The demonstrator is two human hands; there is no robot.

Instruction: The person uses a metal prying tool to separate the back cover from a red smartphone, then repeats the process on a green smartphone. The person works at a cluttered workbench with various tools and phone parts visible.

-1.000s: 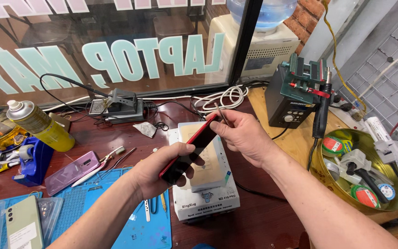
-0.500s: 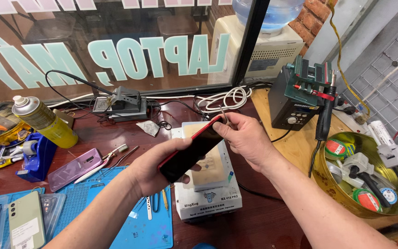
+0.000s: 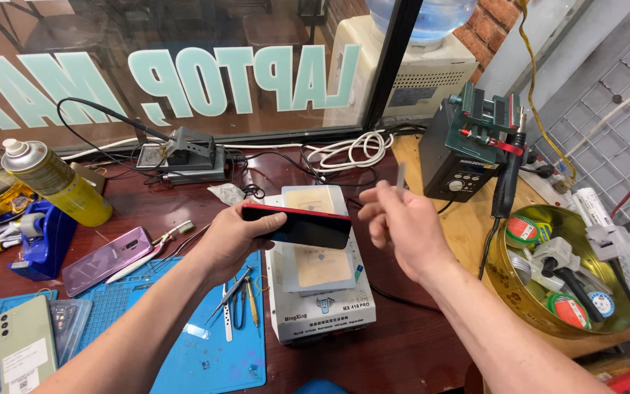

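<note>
My left hand [image 3: 231,237] grasps the phone [image 3: 297,225], long axis level, pointing right, above the heater [image 3: 320,310]; my right hand [image 3: 395,226] pinches a pick [image 3: 401,177].

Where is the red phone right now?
In the head view the red phone sits near the middle, held flat in the left hand just above the white heating pad machine, with the right hand beside it.

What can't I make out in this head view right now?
- Right hand: motion-blurred; the thin tool it pinches can't be identified.
- Red phone: the left hand covers one end, and its top face is turned away.
- Green phone: partly cut by the bottom edge.
</note>
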